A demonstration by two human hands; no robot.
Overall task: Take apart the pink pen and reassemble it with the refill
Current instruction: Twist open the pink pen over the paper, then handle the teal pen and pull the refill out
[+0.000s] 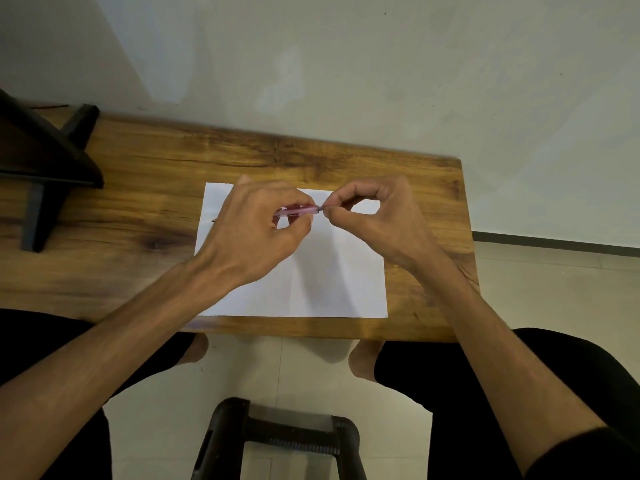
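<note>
The pink pen (299, 211) is held level above a white sheet of paper (322, 285). My left hand (252, 233) wraps around its translucent pink barrel, hiding most of it. My right hand (374, 216) pinches the small dark end piece (321, 208) at the pen's right end between thumb and forefinger. A thin metal tip (213, 220) shows on the table just left of the paper's edge; my left hand hides what it belongs to.
The paper lies on a wooden table (138, 216) whose right edge is close to my right wrist. A black stand (45, 161) occupies the table's left end. Below the table's front edge are my knees and a black stool (280, 434).
</note>
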